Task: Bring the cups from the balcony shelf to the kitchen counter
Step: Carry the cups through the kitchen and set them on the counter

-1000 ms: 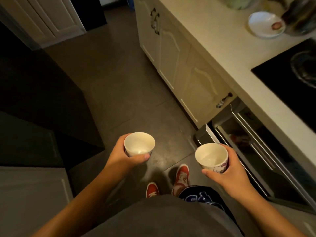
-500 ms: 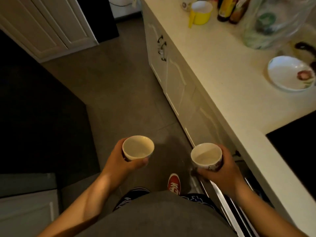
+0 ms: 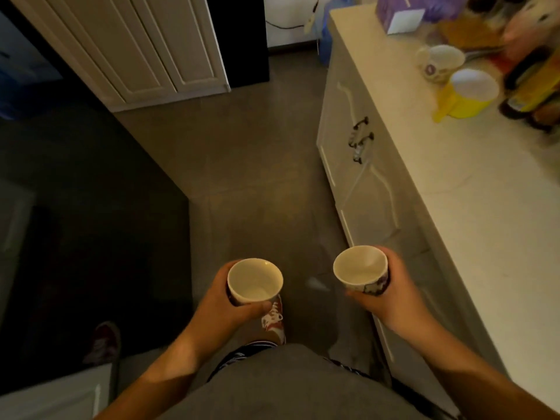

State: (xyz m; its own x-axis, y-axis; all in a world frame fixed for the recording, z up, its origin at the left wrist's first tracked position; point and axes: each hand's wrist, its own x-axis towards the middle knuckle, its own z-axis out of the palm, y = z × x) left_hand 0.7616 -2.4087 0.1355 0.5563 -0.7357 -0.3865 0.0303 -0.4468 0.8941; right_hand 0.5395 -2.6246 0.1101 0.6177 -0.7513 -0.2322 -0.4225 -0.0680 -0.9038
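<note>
Left hand grip closed round smooth white round cup. Right hand grip closed round second cup. Pale smooth table right.

- Hands: 2. Left hand, right hand.
- Handheld cups: 2, one per hand. Left cup, right cup. Both upright, nothing visible inside.
- Tabletop: 1, pale, along the right side.
- Cups on tabletop: 2. White mug with a purple mark, yellow cup just beside it.
- Purple box: 1, at the far end of the tabletop.
- Bottles/jars at the right edge: blurred, count unclear.
- Red shoes: 2. One below the left cup, one in shadow at left.
- Cabinet door handles: 2, dark, side by side.
</note>
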